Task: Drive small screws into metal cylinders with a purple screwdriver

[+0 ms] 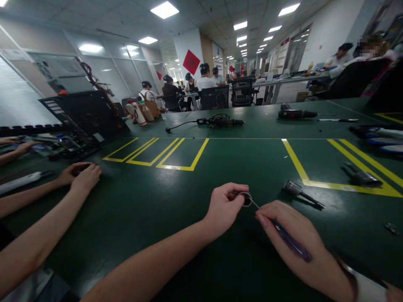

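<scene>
left hand (pixel 225 205): thumb and fingers pinching a small ring-shaped part (pixel 246 199). part sits at the fingertips on the side toward the right hand (pixel 289 235), held over the green table (pixel 141 218), well short of the far edge; its open end is dark inside. right hand: fingers and thumb pinching a slim tool with a purple handle (pixel 292 242); handle lies along the palm, thin shaft points up toward the part and meets its rim. whether the tip is inside the ring, cannot tell.

beyond the right hand, a dark metal cylinder with a rod (pixel 294 188) lies on the table, rod toward the right edge. a second cylinder (pixel 367 178) lies farther right, on yellow tape (pixel 317 184). near the far edge: a corded tool (pixel 220 121) and a black drill (pixel 294 113). left side: a co-worker's hands (pixel 86 178), close together.
</scene>
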Available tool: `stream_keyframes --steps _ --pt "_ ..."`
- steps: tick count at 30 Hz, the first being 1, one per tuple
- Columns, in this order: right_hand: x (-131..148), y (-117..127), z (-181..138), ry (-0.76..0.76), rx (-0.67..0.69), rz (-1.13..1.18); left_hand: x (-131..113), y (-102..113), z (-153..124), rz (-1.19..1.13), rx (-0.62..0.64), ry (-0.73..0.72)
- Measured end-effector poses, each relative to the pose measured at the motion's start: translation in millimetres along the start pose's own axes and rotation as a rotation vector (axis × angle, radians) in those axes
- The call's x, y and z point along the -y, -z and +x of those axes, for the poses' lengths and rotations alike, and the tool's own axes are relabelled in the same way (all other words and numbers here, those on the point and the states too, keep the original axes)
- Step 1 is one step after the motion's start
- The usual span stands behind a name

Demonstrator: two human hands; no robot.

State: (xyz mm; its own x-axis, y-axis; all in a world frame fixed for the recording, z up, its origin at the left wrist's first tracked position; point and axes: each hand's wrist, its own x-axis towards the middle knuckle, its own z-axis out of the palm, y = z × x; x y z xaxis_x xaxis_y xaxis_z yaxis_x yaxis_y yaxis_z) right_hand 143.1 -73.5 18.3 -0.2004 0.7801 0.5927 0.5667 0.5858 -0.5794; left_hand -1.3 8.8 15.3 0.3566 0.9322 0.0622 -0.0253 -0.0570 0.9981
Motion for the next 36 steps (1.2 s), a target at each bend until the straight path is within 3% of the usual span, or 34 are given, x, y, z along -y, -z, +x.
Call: stream_keyframes --steps 2,7,12,16,21,26,31,36 --pt "-0.1 0.1 0.3 -0.002 -0.007 0.009 0.9 1.0 0.4 -0.030 0.021 0.009" --pt "-4.1 5.1 2.0 -0.133 -0.050 0.130 12.4 14.6 9.5 0.013 0.244 -0.047" --pt "-18.7 3.9 -2.9 -0.423 -0.023 0.374 17.8 30.8 22.6 0.406 0.171 -0.212" --pt "-24.1 0.0 -3.4 -0.535 -0.078 0.585 11.9 34.7 26.5 0.694 0.146 -0.347" --pt "-20.7 -0.5 1.0 -0.553 -0.078 0.702 14.8 36.0 28.4 0.647 0.197 -0.297" --pt "-18.4 -1.7 -3.3 -0.496 0.024 0.659 22.1 36.2 31.5 0.626 0.244 -0.327" --pt "-7.5 -2.5 -5.3 -0.577 0.114 0.453 23.6 33.4 29.1 0.800 0.185 -0.409" --pt "-3.7 -5.0 -6.0 -0.563 0.143 0.320 21.3 31.3 24.6 0.965 0.211 -0.498"
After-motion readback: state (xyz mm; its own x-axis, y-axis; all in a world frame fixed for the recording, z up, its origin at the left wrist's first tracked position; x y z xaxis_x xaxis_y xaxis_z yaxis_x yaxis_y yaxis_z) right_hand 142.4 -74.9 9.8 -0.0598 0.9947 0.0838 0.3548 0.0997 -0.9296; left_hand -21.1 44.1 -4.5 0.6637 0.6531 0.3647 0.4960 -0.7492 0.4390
